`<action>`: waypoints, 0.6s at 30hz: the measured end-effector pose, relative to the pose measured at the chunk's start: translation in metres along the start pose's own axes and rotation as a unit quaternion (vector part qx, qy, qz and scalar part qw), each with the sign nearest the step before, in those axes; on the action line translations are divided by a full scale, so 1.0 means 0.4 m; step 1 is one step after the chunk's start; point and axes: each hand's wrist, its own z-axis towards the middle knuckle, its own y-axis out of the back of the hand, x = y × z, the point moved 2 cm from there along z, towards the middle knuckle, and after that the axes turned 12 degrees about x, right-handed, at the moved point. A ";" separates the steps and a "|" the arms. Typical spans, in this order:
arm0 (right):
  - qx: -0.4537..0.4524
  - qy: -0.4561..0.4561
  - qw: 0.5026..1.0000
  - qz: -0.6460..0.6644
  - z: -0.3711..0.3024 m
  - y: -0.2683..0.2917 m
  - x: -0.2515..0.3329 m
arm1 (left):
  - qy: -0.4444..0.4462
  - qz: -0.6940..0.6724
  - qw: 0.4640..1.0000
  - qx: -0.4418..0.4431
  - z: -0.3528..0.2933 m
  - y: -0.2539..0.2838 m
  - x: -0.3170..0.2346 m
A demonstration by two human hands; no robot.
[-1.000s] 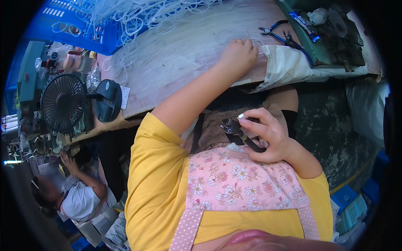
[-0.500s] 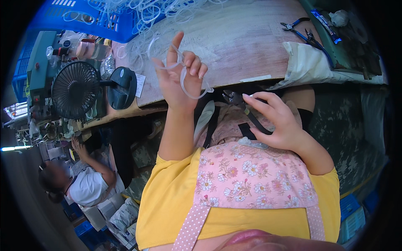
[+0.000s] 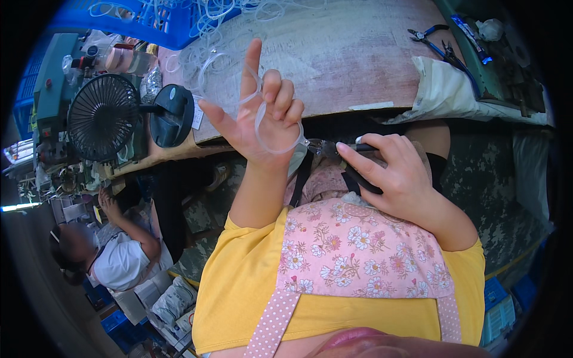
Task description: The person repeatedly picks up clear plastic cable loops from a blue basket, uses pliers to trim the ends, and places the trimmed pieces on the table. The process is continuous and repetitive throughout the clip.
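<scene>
My left hand [image 3: 267, 122] is raised over the bench's near edge, palm toward me. Its middle, ring and little fingers curl over a thin translucent plastic tube loop [image 3: 259, 132], while thumb and forefinger stretch away. One end of the loop hangs below the fingers on the right. In my right hand [image 3: 394, 164] is a pair of dark-handled cutting pliers [image 3: 325, 149]. The jaws point left and meet the loop's end; whether they are closed on it I cannot tell.
A blue plastic basket [image 3: 179, 40] of translucent tubing stands at the back left. Left are a black fan [image 3: 102, 114] and a bottle [image 3: 128, 59]. Pliers [image 3: 425, 36] and a white bag [image 3: 443, 92] lie right. Another person [image 3: 128, 262] sits at far left.
The pliers have moved slightly left and down, their jaws now at the loop's end. My left hand has shifted a little right, its thumb spread wider.
</scene>
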 end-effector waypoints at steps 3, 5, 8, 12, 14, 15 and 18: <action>0.000 0.001 1.000 -0.009 0.000 0.002 0.003 | -0.009 0.001 1.000 0.010 -0.002 -0.003 0.001; 0.011 -0.002 1.000 -0.026 -0.002 0.004 0.004 | -0.008 -0.002 1.000 0.015 -0.003 -0.005 0.001; 0.019 -0.002 1.000 -0.016 -0.003 0.007 0.005 | 0.003 -0.017 1.000 0.016 -0.002 -0.008 0.003; 0.026 -0.001 1.000 -0.011 -0.005 0.008 0.008 | 0.025 -0.052 0.998 -0.007 0.002 -0.009 0.009; 0.034 0.000 0.999 -0.007 -0.008 0.010 0.006 | 0.038 -0.065 0.997 -0.013 0.004 -0.011 0.011; 0.035 0.004 0.999 0.008 -0.009 0.012 0.003 | 0.044 -0.067 0.997 -0.012 0.005 -0.012 0.012; 0.032 0.013 0.999 0.007 -0.014 0.015 -0.005 | 0.052 -0.074 0.996 -0.008 0.007 -0.014 0.014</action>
